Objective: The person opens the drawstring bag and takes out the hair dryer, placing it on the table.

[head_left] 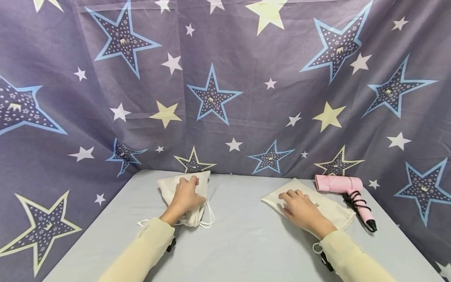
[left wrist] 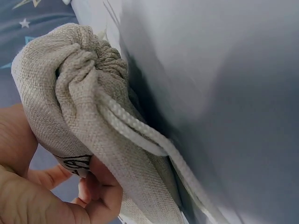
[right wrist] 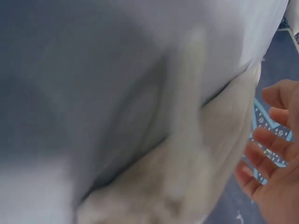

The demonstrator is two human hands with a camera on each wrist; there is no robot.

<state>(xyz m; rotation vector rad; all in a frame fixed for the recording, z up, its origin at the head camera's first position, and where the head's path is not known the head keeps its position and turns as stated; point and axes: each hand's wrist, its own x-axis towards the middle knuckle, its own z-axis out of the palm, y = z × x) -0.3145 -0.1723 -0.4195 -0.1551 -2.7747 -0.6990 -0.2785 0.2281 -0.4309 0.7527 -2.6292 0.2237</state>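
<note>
At the left of the table, my left hand rests over a cream cloth drawstring bag. The left wrist view shows its thumb and fingers curled at the bag's printed side, pinching the cloth. This bag looks bulky, its gathered mouth trailing a white cord. Over to the right, my right hand hovers above a second cream bag, which lies flatter and carries dark print. In the right wrist view its fingers are loosely bent beside the blurred bag, with nothing between them.
A pink hair dryer lies at the back right, just beyond the right bag, its black cord wound round the handle. The table has a pale blue-grey cover. A star-patterned curtain hangs behind it and at both sides.
</note>
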